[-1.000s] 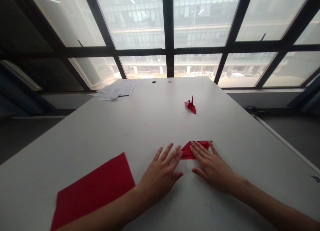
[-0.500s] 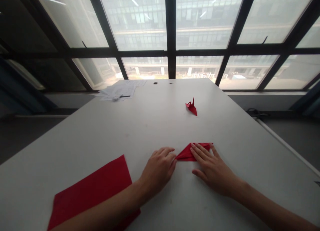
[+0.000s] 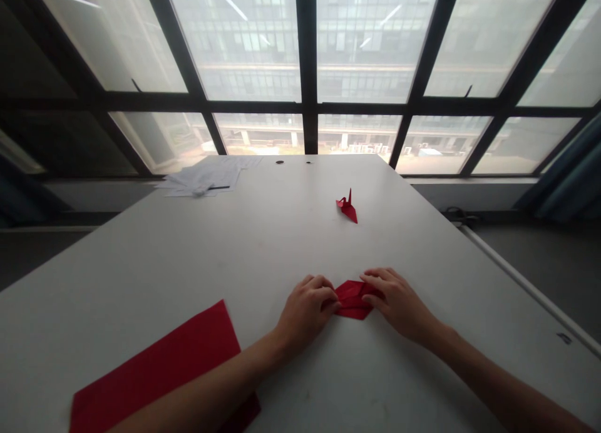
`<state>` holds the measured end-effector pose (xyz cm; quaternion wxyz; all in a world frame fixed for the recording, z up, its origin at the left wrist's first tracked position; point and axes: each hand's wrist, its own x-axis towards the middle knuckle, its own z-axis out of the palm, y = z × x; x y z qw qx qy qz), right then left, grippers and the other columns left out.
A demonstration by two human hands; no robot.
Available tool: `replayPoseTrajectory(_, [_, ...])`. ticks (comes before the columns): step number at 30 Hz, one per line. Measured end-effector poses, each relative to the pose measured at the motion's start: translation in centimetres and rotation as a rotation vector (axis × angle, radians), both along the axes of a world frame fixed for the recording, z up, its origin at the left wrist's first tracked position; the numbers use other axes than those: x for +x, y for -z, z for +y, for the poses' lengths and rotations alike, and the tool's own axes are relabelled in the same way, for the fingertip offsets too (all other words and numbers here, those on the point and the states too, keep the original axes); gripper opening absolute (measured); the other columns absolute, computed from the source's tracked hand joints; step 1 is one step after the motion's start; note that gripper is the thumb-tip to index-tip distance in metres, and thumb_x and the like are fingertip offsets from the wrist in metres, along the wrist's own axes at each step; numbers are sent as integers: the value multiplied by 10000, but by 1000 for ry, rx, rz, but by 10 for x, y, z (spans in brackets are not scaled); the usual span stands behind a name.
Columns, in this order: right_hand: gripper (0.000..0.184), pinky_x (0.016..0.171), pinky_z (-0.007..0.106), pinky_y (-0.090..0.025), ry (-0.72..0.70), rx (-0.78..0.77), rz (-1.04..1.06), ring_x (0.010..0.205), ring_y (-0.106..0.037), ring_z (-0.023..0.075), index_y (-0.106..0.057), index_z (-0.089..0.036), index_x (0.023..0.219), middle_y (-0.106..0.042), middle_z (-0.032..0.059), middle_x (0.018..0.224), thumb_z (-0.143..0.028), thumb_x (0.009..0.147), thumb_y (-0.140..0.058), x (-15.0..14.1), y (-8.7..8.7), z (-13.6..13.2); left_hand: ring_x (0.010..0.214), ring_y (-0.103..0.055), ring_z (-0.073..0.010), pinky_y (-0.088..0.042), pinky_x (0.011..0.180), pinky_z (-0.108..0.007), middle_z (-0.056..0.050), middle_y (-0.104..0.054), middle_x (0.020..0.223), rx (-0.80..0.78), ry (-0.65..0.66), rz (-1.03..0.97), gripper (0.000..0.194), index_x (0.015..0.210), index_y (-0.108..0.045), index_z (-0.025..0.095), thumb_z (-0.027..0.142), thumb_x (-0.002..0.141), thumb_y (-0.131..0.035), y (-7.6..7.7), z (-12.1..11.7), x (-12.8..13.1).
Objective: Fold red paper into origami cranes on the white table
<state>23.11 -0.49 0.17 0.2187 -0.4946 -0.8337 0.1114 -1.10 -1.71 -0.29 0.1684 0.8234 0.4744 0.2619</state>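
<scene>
Between my two hands, on the white table, is a piece of folded red paper [image 3: 353,300] with creases running along it. My left hand [image 3: 310,305] pinches its left end between thumb and fingers. At the right end, my right hand [image 3: 392,295] has curled fingers above and a thumb at the near side, closed on the paper. Both tips of the paper are hidden by my fingers. Farther back on the table stands a red paper crane [image 3: 347,209].
A larger red sheet [image 3: 173,358] lies at the lower left, partly under my left forearm. White papers [image 3: 197,178] with a dark pen [image 3: 218,187] on them are at the far left of the table [image 3: 282,233]. Framed windows rise behind.
My right hand has gone from lying flat on the folded paper to gripping its right end. The paper's outline has changed, with more of its middle showing. The view has shifted slightly.
</scene>
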Motion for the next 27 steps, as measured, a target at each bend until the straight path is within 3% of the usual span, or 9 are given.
replayPoseTrajectory(2, [301,986,419,-449,-25,-52,10,1132,-555,264,-694,-259,1164,-651,72,1213,-177,878,-650,-1,-2,-2,924,-568,-208,-449,848,-326,-13,-668,965,-17,-65,22,89,893,-690,221,216,828,-749,-4,1,1])
replayPoseTrajectory(4, [274,962,398,-453,-31,-78,29,1075,-564,249,-704,-262,1104,-657,57,1147,-146,859,-664,-3,-4,-5,967,-565,-235,-439,867,-358,-34,-660,1025,-17,-124,77,257,1055,-665,221,232,816,-759,-7,1,2])
replayPoseTrajectory(8, [209,926,376,-450,-31,-104,61,1004,-568,232,-705,-253,1018,-653,41,1063,-143,841,-694,-6,-7,-9,1013,-566,-255,-423,890,-380,-53,-644,1091,-44,-123,167,358,1198,-644,263,286,851,-727,-9,-1,2])
replayPoseTrajectory(12, [106,879,371,-451,-3,-118,74,959,-567,235,-690,-238,897,-650,37,1000,-174,822,-729,-7,-7,-11,977,-586,-252,-426,871,-375,-43,-664,1020,-108,-126,155,300,1115,-666,241,288,829,-744,-10,1,2])
replayPoseTrajectory(16, [125,849,362,-456,24,-141,111,942,-575,228,-670,-227,876,-650,31,959,-151,798,-731,-10,-6,-13,915,-600,-238,-434,828,-354,-35,-662,916,-193,-92,160,142,940,-684,211,257,816,-733,-12,6,0])
replayPoseTrajectory(19, [208,840,361,-464,44,-187,169,929,-594,222,-670,-224,944,-657,32,978,-121,771,-722,-11,-3,-15,895,-593,-227,-444,784,-326,-40,-635,930,-219,-80,140,100,850,-675,204,229,780,-742,-12,6,-1])
replayPoseTrajectory(23, [452,782,334,-494,64,-327,335,823,-634,191,-621,-241,1176,-689,8,926,-87,757,-693,-11,-1,-15,788,-588,-179,-430,696,-276,-4,-640,844,-187,-12,60,83,836,-634,205,144,804,-680,-13,4,-2])
replayPoseTrajectory(27, [128,671,310,-481,5,-273,388,713,-606,174,-672,-227,884,-668,-3,795,-116,822,-662,-8,-5,-16,744,-598,-161,-436,724,-288,17,-678,820,-57,31,-46,132,935,-624,213,119,852,-667,-19,3,1])
